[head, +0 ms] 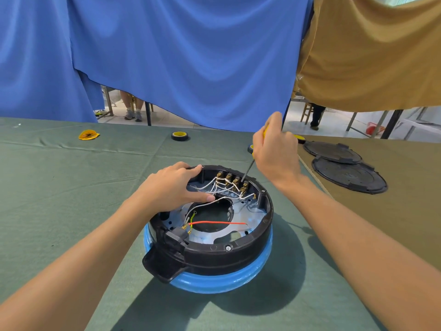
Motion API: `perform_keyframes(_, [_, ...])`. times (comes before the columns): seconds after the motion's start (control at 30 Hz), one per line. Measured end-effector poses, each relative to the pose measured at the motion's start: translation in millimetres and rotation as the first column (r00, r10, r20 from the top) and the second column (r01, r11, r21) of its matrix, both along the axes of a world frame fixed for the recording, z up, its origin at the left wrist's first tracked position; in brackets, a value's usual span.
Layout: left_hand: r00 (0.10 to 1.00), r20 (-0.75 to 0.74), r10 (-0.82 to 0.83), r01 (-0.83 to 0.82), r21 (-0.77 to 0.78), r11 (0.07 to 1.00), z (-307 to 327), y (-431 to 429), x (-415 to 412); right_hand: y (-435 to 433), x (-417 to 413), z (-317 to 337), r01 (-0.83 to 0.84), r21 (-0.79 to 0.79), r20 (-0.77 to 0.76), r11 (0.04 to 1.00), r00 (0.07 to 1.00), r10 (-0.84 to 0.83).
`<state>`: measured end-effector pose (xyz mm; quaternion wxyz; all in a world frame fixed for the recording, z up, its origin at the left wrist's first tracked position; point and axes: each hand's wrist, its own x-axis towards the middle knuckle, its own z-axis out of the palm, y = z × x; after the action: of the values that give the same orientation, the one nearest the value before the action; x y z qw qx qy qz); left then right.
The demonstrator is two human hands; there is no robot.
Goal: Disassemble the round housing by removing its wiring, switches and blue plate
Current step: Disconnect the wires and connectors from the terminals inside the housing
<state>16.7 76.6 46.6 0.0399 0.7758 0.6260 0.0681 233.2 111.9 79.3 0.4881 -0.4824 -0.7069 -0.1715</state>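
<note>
Though round, black housing (222,258); yellow-handled screwdriver (248,169)

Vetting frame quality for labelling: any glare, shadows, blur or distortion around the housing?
Head view: wide-angle stretch, forearms balloon toward the lower corners. Head view: the housing throws a soft shadow to the near right on the green cloth. Head view: mild sheen on the inner metal plate, wires readable. Head view: right hand and screwdriver sharp, no motion blur.

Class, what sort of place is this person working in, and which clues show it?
Probably a workshop split into stations: a cloth-covered table with a tape roll, a screwdriver at the opened round housing, and hung blue sheets screening other tables.
</note>
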Motion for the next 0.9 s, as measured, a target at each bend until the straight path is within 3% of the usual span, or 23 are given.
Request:
perform_keyframes(0.1, [1.0,0.001,0.0,0.0,0.003,1.0,0.2,0.5,-0.2,-6.8,-0.5,-13.3,-0.05,-0.06,0.063,0.997,0.997,0.053])
perform_keyframes(0.2, [1.0,0.01,-0.004,0.004,0.008,1.0,-1.0,0.0,-0.4,-7.1,1.1,-21.2,-0.087,-0.101,-0.054,0.991,0.995,0.082])
perform_keyframes(0.4, [0.998,0.038,-0.045,0.046,-0.011,0.999,2.8,2.8,-1.0,-4.8,13.7,-3.7,-0.038,0.113,-0.273,0.993,0.96,0.068])
perform_keyframes(0.6, [0.99,0.084,-0.112,0.112,-0.004,0.994,3.2,7.7,-5.9,-5.5,15.2,-28.9,0.052,-0.011,-0.516,0.999,0.855,-0.05])
perform_keyframes(0.77, [0.982,0.107,-0.153,0.153,0.01,0.988,4.0,11.2,-7.1,-11.0,8.8,-33.7,0.091,0.112,-0.472,0.99,0.881,-0.027])
perform_keyframes(0.9, [0.983,0.103,-0.153,0.153,0.005,0.988,4.5,11.7,-6.2,-4.6,15.4,-20.8,0.05,0.002,-0.344,0.999,0.938,-0.046])
